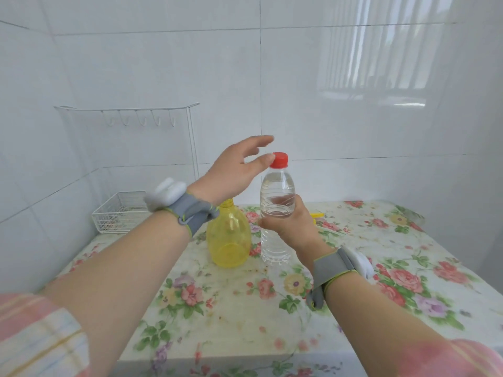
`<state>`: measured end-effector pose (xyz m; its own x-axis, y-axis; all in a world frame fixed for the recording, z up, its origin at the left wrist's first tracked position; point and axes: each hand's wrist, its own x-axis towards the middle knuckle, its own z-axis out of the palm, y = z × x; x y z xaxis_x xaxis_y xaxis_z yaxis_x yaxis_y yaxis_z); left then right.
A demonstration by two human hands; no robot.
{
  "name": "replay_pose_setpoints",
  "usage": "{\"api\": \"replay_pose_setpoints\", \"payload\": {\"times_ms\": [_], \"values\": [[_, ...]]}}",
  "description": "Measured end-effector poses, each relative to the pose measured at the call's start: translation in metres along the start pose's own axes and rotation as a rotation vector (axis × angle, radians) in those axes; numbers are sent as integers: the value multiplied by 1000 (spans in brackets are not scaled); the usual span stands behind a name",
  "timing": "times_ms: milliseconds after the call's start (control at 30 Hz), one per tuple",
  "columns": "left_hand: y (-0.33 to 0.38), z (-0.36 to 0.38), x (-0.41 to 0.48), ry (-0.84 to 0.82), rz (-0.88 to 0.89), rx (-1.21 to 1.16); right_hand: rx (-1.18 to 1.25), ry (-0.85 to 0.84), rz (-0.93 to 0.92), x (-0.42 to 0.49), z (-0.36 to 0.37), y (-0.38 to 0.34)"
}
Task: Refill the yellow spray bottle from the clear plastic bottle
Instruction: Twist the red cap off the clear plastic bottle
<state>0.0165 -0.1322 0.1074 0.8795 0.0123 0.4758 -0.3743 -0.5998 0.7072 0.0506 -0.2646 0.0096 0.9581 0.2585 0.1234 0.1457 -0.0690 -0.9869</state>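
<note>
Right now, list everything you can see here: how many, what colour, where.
clear plastic bottle: one, clear, water inside, held upright at centre
red screw cap: one, red, on the clear bottle
yellow translucent spray bottle: one, yellow, standing left of the clear bottle, neck open
small yellow plastic part: one, yellow, right of the clear bottle, mostly hidden
white wire basket: one, white, far left
white wire hook rack: one, white, behind the basket
floral-cloth table: one, cream with flowers, under everything
grey wristbands: two, grey, one per wrist
left hand: one, open, fingers by the cap
right hand: one, gripping the clear bottle
</note>
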Motion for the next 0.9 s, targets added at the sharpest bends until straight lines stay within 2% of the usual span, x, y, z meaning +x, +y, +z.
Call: {"api": "replay_pose_setpoints", "payload": {"times_ms": [167, 533, 900], "values": [[7, 11, 13, -129, 42, 39, 4, 14, 4, 0, 1, 0], [9, 16, 16, -63, 0, -51, 25, 18, 8, -1, 4, 0], [12, 20, 18, -20, 14, 44, 23, 24, 2, -1, 4, 0]]}}
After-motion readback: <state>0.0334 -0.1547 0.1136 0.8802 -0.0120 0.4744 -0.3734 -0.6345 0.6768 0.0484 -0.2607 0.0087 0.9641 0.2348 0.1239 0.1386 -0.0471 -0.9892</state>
